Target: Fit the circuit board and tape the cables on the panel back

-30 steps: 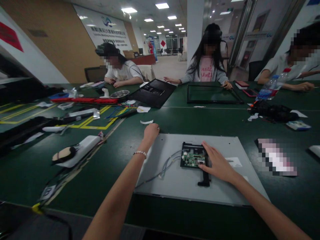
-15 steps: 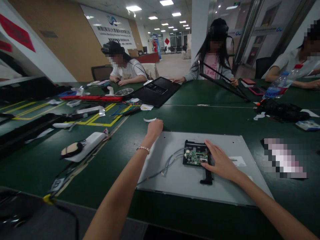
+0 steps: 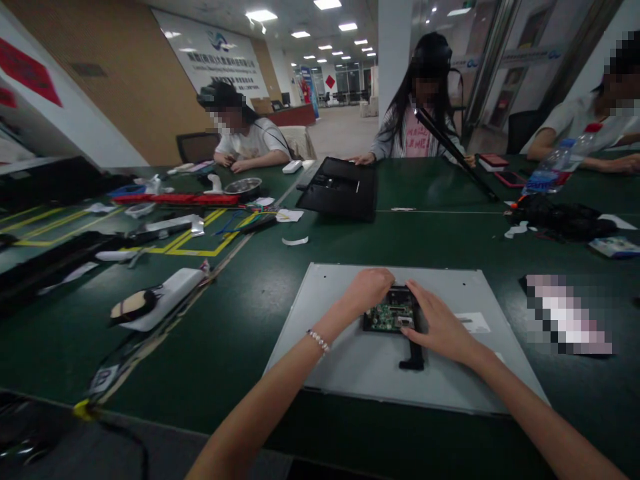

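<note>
A black bracket (image 3: 415, 350) with a green circuit board (image 3: 387, 317) lies on a grey metal panel (image 3: 320, 293). My right hand (image 3: 443, 327) holds the right side of the bracket between thumb and fingers. At the upper left corner of the bracket is my left hand (image 3: 373, 290), its fingers curled together; what they grip, if anything, is hidden. The left wrist and forearm cross the left part of the panel. A white label (image 3: 473, 323) shows right of my right hand.
A curved white strip (image 3: 295, 241) lies beyond the panel. A white device (image 3: 175, 290) is at the left, and a pixelated flat object (image 3: 567, 317) at the right. Across the table, a person touches a black panel (image 3: 345, 190). Bottles (image 3: 550, 170) stand at the back right.
My left hand has moved right and nearer, from the panel's far left corner to the bracket. My right hand stays at the bracket. Across the table, the black panel and a long black frame have turned.
</note>
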Demonstrator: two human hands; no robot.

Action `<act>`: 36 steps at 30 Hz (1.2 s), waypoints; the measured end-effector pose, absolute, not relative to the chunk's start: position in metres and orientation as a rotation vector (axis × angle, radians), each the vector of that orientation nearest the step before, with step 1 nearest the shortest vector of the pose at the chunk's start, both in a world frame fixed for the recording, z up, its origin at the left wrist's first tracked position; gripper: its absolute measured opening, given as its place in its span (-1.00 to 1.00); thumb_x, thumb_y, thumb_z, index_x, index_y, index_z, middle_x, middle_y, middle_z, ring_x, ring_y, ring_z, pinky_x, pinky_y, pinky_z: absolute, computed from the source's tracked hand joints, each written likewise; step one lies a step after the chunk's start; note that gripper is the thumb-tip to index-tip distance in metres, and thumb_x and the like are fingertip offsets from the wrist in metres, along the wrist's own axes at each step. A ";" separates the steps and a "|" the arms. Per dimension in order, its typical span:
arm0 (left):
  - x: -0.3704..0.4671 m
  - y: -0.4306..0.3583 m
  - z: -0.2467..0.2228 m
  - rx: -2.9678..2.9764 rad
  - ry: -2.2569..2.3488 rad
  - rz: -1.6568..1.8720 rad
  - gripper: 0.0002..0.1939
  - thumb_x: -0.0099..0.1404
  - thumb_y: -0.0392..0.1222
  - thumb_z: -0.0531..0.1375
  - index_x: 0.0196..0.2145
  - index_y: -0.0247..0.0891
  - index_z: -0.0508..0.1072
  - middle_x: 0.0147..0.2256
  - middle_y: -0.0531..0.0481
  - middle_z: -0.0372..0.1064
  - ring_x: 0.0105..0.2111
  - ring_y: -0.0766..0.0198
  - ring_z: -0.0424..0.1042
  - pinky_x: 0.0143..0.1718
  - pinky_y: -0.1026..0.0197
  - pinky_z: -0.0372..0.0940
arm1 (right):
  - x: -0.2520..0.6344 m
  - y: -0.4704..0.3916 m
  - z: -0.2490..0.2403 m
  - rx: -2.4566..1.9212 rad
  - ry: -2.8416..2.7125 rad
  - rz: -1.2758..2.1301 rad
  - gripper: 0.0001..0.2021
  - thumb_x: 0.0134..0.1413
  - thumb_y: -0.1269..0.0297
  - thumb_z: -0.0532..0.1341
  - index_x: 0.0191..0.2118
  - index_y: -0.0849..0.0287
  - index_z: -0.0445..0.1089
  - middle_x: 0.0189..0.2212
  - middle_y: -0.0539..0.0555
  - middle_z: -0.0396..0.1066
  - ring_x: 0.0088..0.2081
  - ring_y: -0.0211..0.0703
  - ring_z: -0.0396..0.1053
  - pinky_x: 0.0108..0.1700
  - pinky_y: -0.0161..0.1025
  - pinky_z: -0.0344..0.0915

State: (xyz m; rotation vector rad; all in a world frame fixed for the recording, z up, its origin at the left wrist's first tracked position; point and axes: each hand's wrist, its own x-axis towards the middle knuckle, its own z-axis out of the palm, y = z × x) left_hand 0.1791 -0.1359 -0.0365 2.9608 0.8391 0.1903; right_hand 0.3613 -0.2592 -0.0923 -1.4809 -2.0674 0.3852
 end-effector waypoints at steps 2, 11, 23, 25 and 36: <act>0.181 -0.137 -0.038 2.958 0.840 0.182 -0.76 0.38 -0.29 0.02 -0.27 -0.32 0.50 -0.26 -0.18 0.51 -0.23 0.15 0.49 -0.16 0.17 0.33 | 0.361 -0.259 -0.091 -1.490 -2.066 0.391 -0.10 0.10 0.04 0.20 0.40 -0.01 -0.36 0.38 0.21 -0.11 0.32 0.17 0.00 0.27 0.20 0.06; 0.182 -0.143 -0.047 2.917 0.861 0.226 -0.77 0.36 -0.31 0.06 -0.21 -0.30 0.53 -0.26 -0.16 0.52 -0.23 0.13 0.50 -0.16 0.15 0.33 | 0.360 -0.260 -0.088 -1.483 -2.071 0.393 -0.10 0.12 0.07 0.19 0.40 -0.05 -0.40 0.38 0.19 -0.11 0.33 0.17 -0.02 0.28 0.23 0.05; 0.170 -0.132 -0.040 2.684 1.027 0.532 -0.68 0.41 -0.24 -0.01 -0.11 -0.28 0.52 -0.12 -0.10 0.51 -0.12 0.18 0.48 -0.03 0.18 0.32 | 0.360 -0.263 -0.086 -1.510 -2.064 0.424 -0.09 0.11 0.04 0.20 0.41 -0.05 -0.41 0.41 0.16 -0.23 0.36 0.17 -0.10 0.30 0.20 0.01; 0.157 -0.114 -0.034 2.642 1.178 0.613 -0.67 0.39 -0.27 -0.02 -0.07 -0.28 0.51 -0.08 -0.10 0.49 -0.08 0.19 0.46 0.03 0.18 0.30 | 0.361 -0.264 -0.085 -1.511 -2.053 0.439 -0.10 0.13 0.03 0.19 0.41 -0.05 -0.41 0.41 0.16 -0.26 0.36 0.17 -0.11 0.30 0.21 0.01; 0.057 -0.001 -0.053 2.404 2.060 0.223 -0.49 0.40 -0.10 0.00 0.25 -0.28 0.20 0.32 -0.35 -0.07 0.32 -0.17 -0.07 0.20 -0.21 0.04 | 0.360 -0.262 -0.090 -1.476 -2.002 0.425 -0.21 0.24 0.07 0.10 0.41 -0.01 -0.38 0.41 0.19 -0.21 0.37 0.14 -0.11 0.30 0.21 0.01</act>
